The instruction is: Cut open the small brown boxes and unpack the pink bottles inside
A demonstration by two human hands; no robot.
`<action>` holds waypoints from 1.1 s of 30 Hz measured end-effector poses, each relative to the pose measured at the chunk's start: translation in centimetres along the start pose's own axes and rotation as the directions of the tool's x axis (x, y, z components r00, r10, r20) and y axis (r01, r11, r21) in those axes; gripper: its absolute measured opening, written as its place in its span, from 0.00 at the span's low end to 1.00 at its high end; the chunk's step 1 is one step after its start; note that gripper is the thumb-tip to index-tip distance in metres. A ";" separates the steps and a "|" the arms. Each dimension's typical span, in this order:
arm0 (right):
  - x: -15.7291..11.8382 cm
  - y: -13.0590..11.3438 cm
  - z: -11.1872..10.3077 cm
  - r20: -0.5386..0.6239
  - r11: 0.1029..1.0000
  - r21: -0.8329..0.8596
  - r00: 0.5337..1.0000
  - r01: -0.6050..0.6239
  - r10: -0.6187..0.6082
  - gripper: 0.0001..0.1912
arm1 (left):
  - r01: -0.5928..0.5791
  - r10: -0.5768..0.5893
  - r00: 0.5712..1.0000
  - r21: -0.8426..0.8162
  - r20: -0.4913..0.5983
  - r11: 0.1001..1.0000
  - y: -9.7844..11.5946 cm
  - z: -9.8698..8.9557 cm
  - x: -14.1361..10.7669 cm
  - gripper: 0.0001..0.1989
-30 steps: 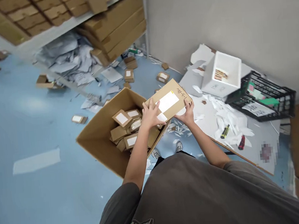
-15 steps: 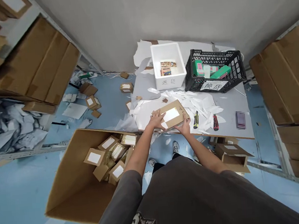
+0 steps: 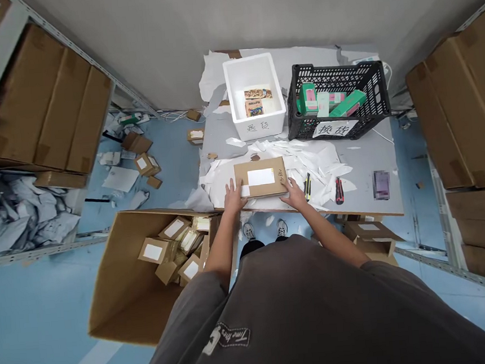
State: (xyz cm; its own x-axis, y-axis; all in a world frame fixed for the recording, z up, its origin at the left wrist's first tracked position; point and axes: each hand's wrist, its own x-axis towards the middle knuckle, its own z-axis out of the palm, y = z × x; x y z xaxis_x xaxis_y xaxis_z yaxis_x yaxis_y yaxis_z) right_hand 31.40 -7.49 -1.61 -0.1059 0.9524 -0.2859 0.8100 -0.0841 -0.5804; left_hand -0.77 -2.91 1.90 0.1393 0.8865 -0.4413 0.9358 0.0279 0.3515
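Note:
A flat brown cardboard box (image 3: 268, 190) with a white label and handwriting at its right end lies at the front edge of the table (image 3: 362, 185). My left hand (image 3: 233, 197) holds its left end, and my right hand (image 3: 294, 193) grips its lower right corner. Both hands are on the one box. White paper scraps (image 3: 321, 161) spread behind and beside it. A yellow-black cutter (image 3: 307, 187) lies just right of my right hand, with a red-black cutter (image 3: 339, 190) farther right.
Behind stand a white foam box (image 3: 260, 128) with small packets and a black crate (image 3: 339, 118) with green boxes. A large open carton (image 3: 120, 289) of small parcels stands at lower left. Loaded shelves flank both sides; a blurred-out rectangular item (image 3: 381, 185) lies at the table's right.
The box has turned from a slant to nearly straight along the table edge. My left hand has moved from its top to its left end. The whole view has shifted slightly.

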 end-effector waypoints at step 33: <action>0.9 -7.9 -0.5 0.131 0.834 -0.049 0.825 -0.549 0.550 0.32 | -0.183 0.150 0.972 -0.183 -0.179 0.966 1.0 -0.1 2.0 0.52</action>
State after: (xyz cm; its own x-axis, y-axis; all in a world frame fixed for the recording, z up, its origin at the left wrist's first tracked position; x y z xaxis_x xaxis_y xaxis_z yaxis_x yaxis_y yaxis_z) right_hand 25.22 -5.79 3.08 0.2829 0.7007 -0.6549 0.7624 -0.5786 -0.2897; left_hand 0.41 -1.09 1.45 0.2184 0.9487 -0.2287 0.8193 -0.0509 0.5711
